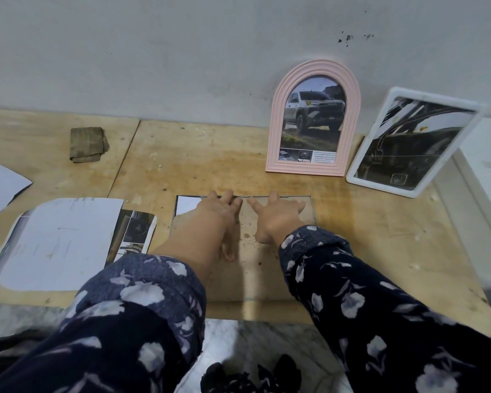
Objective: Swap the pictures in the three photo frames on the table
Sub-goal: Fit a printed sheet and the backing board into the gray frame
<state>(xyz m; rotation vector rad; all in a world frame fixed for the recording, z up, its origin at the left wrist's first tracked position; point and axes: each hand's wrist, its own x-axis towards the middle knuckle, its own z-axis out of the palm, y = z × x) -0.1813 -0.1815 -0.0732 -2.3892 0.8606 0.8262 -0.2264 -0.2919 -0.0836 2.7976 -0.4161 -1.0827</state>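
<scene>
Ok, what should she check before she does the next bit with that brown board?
1. Both hands on the backing board: ok. The left hand and right hand lie on it, fingers stretched to its far edge.
2. Board sits square in its frame: cannot tell; the frame under it hardly shows.
3. A picture is under the board: ok, probably. A white corner shows at the far left.
4. Clips along the far edge closed: cannot tell, too small.
5. Pink arched frame and white frame stand out of the way: ok, both lean at the wall.
6. Loose prints kept apart: ok, left of the board.
</scene>
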